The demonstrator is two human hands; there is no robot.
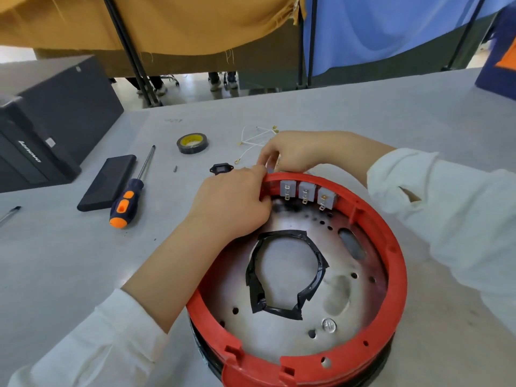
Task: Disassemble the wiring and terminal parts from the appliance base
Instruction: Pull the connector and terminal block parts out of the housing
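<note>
The appliance base (391,263) is a round red plastic ring around a scorched metal plate, lying on the grey table. A black-taped opening (284,275) sits in the plate's middle. Three grey terminal blocks (305,192) with metal tabs line the inside of the far rim. My left hand (231,202) grips the far-left rim, fingers curled over it. My right hand (290,152) reaches over the rim from behind and pinches a small grey part at the rim's outer side, mostly hidden by the fingers. Loose white wires (257,138) with brass terminals lie just beyond the base.
A screwdriver (131,196) with an orange-and-blue handle, a black flat case (107,181), a roll of black tape (192,143), a small black socket part (221,169) and a tiny screw (175,169) lie left of the base. A black computer box (47,124) stands at far left.
</note>
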